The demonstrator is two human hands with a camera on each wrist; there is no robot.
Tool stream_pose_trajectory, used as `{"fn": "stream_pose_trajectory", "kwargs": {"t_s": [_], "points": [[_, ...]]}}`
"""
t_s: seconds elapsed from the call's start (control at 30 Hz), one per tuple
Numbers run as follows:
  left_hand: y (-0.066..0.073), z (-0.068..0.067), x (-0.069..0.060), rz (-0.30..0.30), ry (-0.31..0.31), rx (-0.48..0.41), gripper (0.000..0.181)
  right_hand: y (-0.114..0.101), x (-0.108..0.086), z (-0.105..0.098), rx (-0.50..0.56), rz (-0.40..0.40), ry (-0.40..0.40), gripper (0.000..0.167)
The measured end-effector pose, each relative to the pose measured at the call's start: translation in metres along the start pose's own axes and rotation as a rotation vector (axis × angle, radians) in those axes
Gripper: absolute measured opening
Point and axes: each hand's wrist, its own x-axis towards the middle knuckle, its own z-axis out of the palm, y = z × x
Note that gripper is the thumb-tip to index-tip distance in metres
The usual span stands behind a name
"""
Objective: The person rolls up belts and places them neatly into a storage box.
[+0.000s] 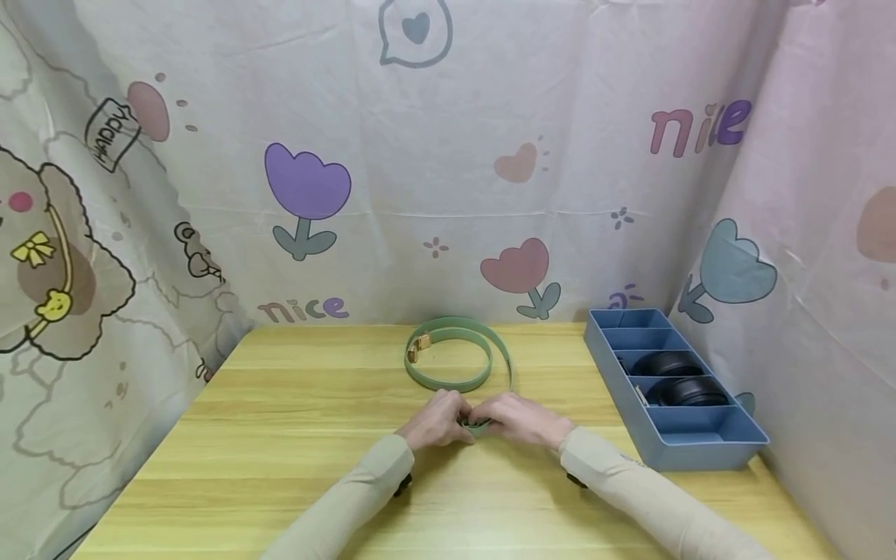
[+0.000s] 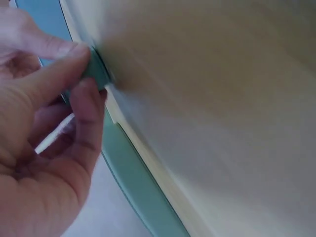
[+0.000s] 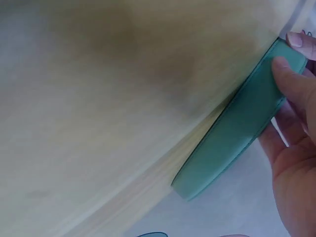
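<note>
A green belt (image 1: 446, 385) lies in a wide loop on the table, standing on its edge, with a gold buckle (image 1: 423, 341) inside the loop's left part. Its other end runs toward the person into both hands. My left hand (image 1: 437, 420) pinches the near end between thumb and fingers; in the left wrist view a short green piece shows at the fingertips. Close beside it, my right hand (image 1: 521, 418) grips the same strap, thumb on its flat face in the right wrist view. Fingers partly hide the small curl of strap between the hands.
At the right stands a blue divided box (image 1: 672, 457) with several compartments. Two of them hold black coiled things (image 1: 693, 391) that look like rolled belts. A printed curtain (image 1: 420, 140) hangs behind and at both sides of the wooden table (image 1: 294, 420).
</note>
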Motion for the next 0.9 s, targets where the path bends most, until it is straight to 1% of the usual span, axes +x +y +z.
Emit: {"fn": "stream_pose_trajectory", "kwargs": {"t_s": [0.07, 0.1, 0.17, 0.23, 0.3, 0.4, 0.5, 0.6, 0.63, 0.7, 0.8, 0.87, 0.9], "points": [[0.0001, -0.0003, 0.0, -0.006, -0.009, 0.003, 0.015, 0.002, -0.002, 0.0004, -0.006, -0.005, 0.002, 0.016], [0.0004, -0.0005, 0.0, -0.011, -0.012, 0.003, 0.021, 0.0024, -0.0025, 0.0006, -0.012, -0.006, 0.004, 0.017], [0.0007, -0.0009, -0.0004, -0.022, -0.016, 0.005, 0.042, 0.003, -0.0027, 0.0017, -0.03, -0.01, 0.008, 0.019], [0.0012, -0.0015, -0.0004, -0.018, -0.02, 0.01, 0.064, 0.0028, -0.0021, 0.0024, -0.054, -0.016, 0.011, 0.019], [0.0015, -0.0022, -0.0002, -0.014, -0.035, 0.002, 0.082, 0.0026, -0.0015, 0.0028, -0.069, -0.024, 0.009, 0.018], [0.0024, -0.003, 0.0006, -0.01, -0.058, 0.005, 0.089, 0.0023, -0.0012, 0.0025, -0.093, -0.035, 0.002, 0.011], [0.0032, -0.0027, 0.0016, -0.009, -0.074, 0.002, 0.089, 0.0029, -0.0017, 0.0028, -0.121, -0.048, 0.005, 0.006], [0.004, -0.0016, 0.0026, 0.015, -0.072, 0.017, 0.08, 0.0028, -0.0017, 0.0029, -0.158, -0.063, 0.025, 0.007], [0.0043, -0.0013, 0.0028, 0.021, -0.067, 0.026, 0.075, 0.0027, -0.0016, 0.0031, -0.173, -0.071, 0.032, 0.008], [0.0043, -0.0002, 0.0033, 0.035, -0.056, 0.044, 0.059, 0.0021, -0.001, 0.0033, -0.194, -0.082, 0.047, 0.009], [0.0047, 0.0014, 0.0033, 0.036, -0.024, 0.06, 0.035, 0.0005, -0.0002, 0.004, -0.222, -0.078, 0.056, 0.007], [0.0052, 0.0028, 0.0033, 0.026, 0.005, 0.063, 0.027, -0.0013, -0.0002, 0.0042, -0.235, -0.054, 0.053, 0.007], [0.0055, 0.0035, 0.0033, 0.015, 0.017, 0.061, 0.026, -0.0024, -0.0003, 0.0042, -0.237, -0.038, 0.049, 0.007]]}}
